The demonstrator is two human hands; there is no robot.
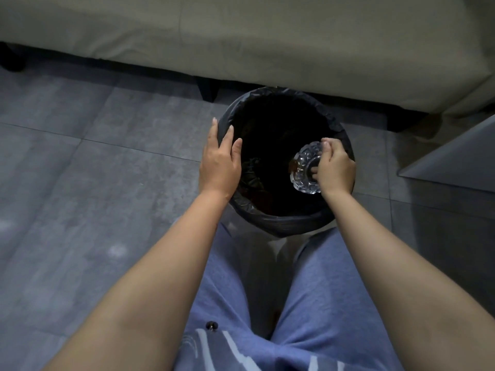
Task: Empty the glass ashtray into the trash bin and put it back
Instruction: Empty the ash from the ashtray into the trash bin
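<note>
A round trash bin [281, 226] lined with a black bag stands on the floor between my knees and a sofa. My right hand [336, 167] grips the clear cut-glass ashtray [302, 167], tipped on its side over the right half of the bin's opening, with its open face turned left toward the dark inside. Something brownish shows at the ashtray's left rim. My left hand [221, 159] rests flat on the bin's left rim, fingers spread over the bag's edge. The bin's inside is dark, with crumpled stuff low on the left.
A grey-green sofa [267, 36] on dark legs runs across the top, right behind the bin. A grey table corner [452, 162] juts in at the right. Grey floor tiles [93, 170] lie to the left. My legs in blue trousers fill the bottom.
</note>
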